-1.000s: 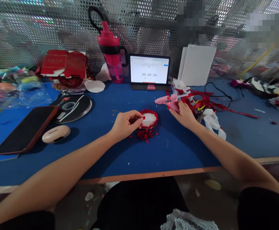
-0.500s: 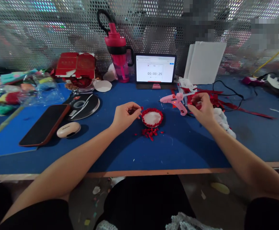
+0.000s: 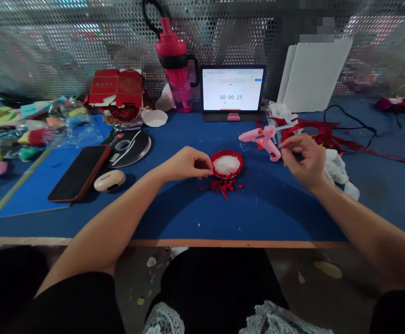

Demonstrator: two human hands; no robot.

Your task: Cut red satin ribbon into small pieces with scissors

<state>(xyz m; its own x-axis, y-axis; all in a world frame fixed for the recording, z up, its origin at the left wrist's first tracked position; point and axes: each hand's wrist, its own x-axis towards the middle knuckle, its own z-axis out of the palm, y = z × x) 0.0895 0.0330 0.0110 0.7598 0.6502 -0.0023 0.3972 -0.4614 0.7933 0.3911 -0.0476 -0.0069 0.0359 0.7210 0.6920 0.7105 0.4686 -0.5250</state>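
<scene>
You have let go of the pink glue gun (image 3: 264,140): a second ago your right hand (image 3: 306,160) gripped it, and now that hand hangs just to the right of the handle, fingers loosely curled with a gap at the thumb and nothing visible in them, though I cannot tell whether a fingertip brushes the handle. Your left hand (image 3: 188,163) has shifted too, from just off the far left of the white disc (image 3: 227,164) to the left side of its red rim (image 3: 226,153); finger and thumb come close together there, but I cannot tell whether they grip the red piece that showed between them half a second ago. For the work, I judge, this puts the step at the rim with your left hand while the gun is out of use. The disc lies mid-scene on the blue table (image 3: 188,213), left of the gun. By count you have one disc, one gun, and a heap of red pieces (image 3: 224,186) on the disc's near side, too overlapped to number, with one loose piece to its left and one to its right. To the left are one phone (image 3: 79,174), one pale case (image 3: 109,180), one black spool (image 3: 134,147) and one red box (image 3: 117,88); at the far side, one white round piece (image 3: 154,118), one bottle (image 3: 174,65), one tablet (image 3: 232,88) and at least two white boards (image 3: 317,76)
</scene>
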